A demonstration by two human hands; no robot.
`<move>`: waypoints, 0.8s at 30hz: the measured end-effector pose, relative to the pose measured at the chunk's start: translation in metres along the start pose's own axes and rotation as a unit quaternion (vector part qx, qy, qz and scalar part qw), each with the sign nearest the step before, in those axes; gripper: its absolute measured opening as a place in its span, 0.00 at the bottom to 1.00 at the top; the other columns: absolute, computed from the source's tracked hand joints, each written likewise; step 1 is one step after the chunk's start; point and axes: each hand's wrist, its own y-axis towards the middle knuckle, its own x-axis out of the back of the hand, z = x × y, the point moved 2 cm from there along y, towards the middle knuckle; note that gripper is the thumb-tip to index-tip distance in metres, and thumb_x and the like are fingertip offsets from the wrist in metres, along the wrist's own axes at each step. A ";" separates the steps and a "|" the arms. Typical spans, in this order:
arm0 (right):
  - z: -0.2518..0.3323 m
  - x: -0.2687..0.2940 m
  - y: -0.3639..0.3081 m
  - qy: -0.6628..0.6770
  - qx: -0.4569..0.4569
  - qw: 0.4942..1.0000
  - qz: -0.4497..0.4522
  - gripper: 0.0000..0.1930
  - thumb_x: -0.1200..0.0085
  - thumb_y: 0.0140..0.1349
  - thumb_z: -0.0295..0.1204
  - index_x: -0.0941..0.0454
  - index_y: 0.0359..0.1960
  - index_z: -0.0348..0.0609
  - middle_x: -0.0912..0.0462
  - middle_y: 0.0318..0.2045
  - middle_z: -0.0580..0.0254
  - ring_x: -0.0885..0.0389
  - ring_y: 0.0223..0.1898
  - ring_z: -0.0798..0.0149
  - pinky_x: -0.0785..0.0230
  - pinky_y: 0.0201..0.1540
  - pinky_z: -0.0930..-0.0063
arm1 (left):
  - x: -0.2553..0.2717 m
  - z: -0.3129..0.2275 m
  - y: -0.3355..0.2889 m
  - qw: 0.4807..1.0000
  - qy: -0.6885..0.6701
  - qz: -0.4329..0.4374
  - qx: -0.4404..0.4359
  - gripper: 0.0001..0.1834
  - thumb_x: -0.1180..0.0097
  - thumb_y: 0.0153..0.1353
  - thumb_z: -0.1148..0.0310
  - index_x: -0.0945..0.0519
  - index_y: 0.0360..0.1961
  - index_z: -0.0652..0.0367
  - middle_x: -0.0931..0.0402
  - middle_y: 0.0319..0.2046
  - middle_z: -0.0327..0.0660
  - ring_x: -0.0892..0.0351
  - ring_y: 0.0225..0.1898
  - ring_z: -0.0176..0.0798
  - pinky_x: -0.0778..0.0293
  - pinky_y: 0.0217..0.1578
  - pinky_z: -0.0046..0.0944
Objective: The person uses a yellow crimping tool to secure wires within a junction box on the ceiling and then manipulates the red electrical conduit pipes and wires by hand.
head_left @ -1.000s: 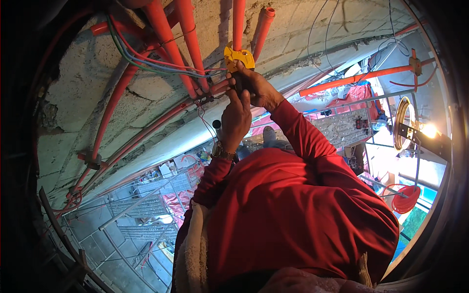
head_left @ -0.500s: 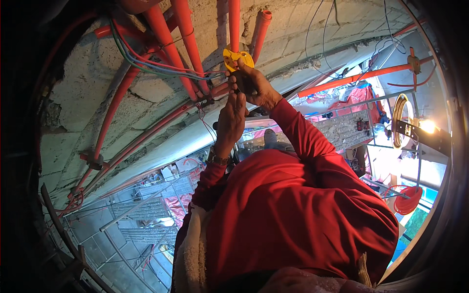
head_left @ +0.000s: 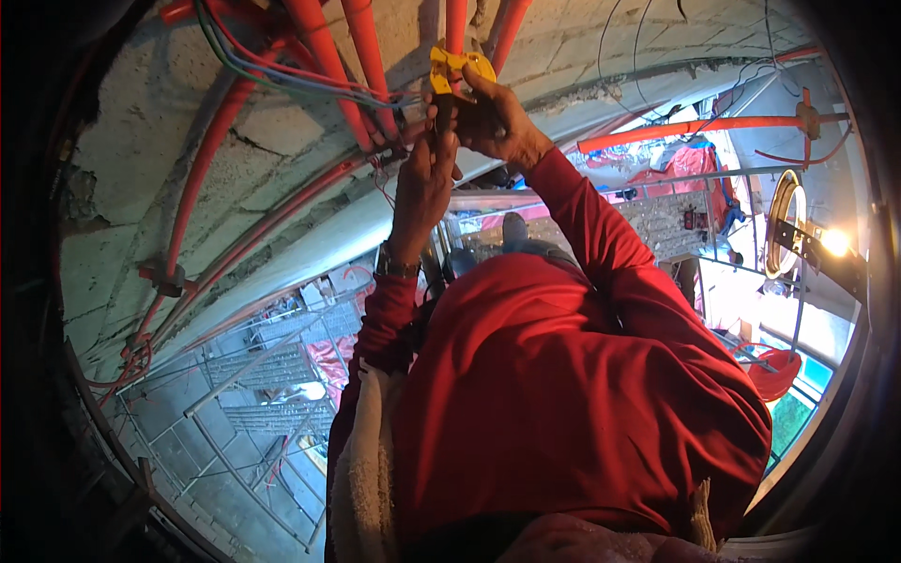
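Note:
My right hand (head_left: 497,122) is closed round a yellow tool with dark handles that looks like a wire stripper (head_left: 450,68), with the thumb against its yellow head. Just below and to the left, my left hand (head_left: 427,183) is raised, its fingers pressed together at the lower end of the dark handle. What else may sit between those fingers is hidden. Red, blue and green wires (head_left: 282,80) run from the upper left to beside the tool. Behind it a red conduit pipe (head_left: 455,26) comes down the rough wall.
More red conduits (head_left: 319,56) run along the masonry wall (head_left: 122,244). A red pipe (head_left: 685,133) crosses at the right, near a lit work lamp (head_left: 833,242). Metal scaffold tubes (head_left: 225,375) and a floor far below show at the lower left. Thin wires (head_left: 638,66) hang at the upper right.
Both hands and the tool sit higher in the picture, and the wall and pipes have shifted up and left as the view tilted. The grip on the tool looks the same.

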 end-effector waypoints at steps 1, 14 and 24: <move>-0.001 -0.008 0.003 -0.035 0.003 0.999 -0.005 0.39 0.49 0.69 0.63 0.25 0.62 0.36 0.15 0.49 0.52 0.16 0.49 0.58 0.24 0.55 0.63 | 0.006 0.018 0.000 1.000 0.008 0.018 0.015 0.25 0.57 0.80 0.52 0.30 0.68 0.57 0.17 0.42 0.44 0.20 0.27 0.39 0.25 0.30 0.42; -0.015 -0.022 0.015 -0.082 0.089 0.980 -0.156 0.20 0.40 0.70 0.47 0.25 0.51 0.45 0.17 0.36 0.63 0.18 0.33 0.67 0.21 0.36 0.74 | -0.019 0.034 0.019 0.997 0.045 -0.014 -0.057 0.42 0.44 0.72 0.45 0.45 0.65 0.71 0.41 0.58 0.67 0.32 0.59 0.61 0.32 0.58 0.54; -0.003 -0.027 -0.004 -0.021 0.010 0.997 -0.078 0.35 0.43 0.69 0.57 0.28 0.63 0.38 0.17 0.54 0.40 0.18 0.56 0.47 0.32 0.66 0.45 | -0.013 0.037 0.019 0.995 -0.071 -0.069 -0.015 0.34 0.52 0.75 0.41 0.45 0.67 0.54 0.36 0.60 0.52 0.24 0.57 0.48 0.14 0.40 0.44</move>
